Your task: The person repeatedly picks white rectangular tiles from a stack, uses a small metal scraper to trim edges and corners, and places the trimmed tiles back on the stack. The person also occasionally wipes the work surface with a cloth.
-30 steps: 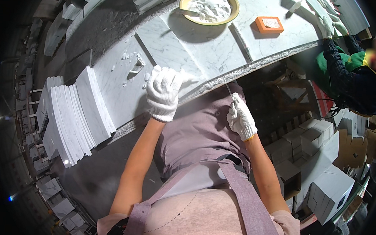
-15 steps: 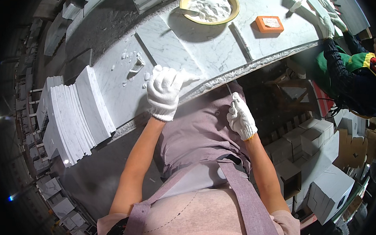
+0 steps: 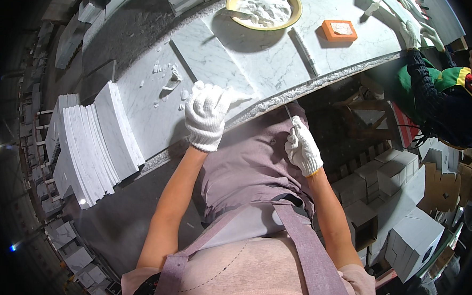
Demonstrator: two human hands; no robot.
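My left hand [image 3: 206, 116], in a white knit glove, lies over the near end of a grey-veined white marble tile [image 3: 214, 55]. Its fingers bend round the tile's left edge and the thumb reaches right along the near side. My right hand [image 3: 303, 145], gloved too, is closed in front of the bench edge, apart from the tile. From its fist sticks a thin pointed metal tool [image 3: 288, 112]; the fist hides the rest, so its exact kind is unclear. White chips [image 3: 173, 77] lie left of the tile.
A yellow-rimmed bowl [image 3: 293, 22] of white powder with a flat blade stands farther back. Right of it are a white marker-like stick [image 3: 305, 52] and an orange block [image 3: 339, 31]. Stacked slabs [image 3: 89, 150] stand left. A co-worker [image 3: 442, 89] works at the right; boxes [image 3: 413, 237] lie below.
Both my hands stay nearly still, left on the tile and right round the thin tool. At the far right the co-worker's gloved hands have shifted slightly.
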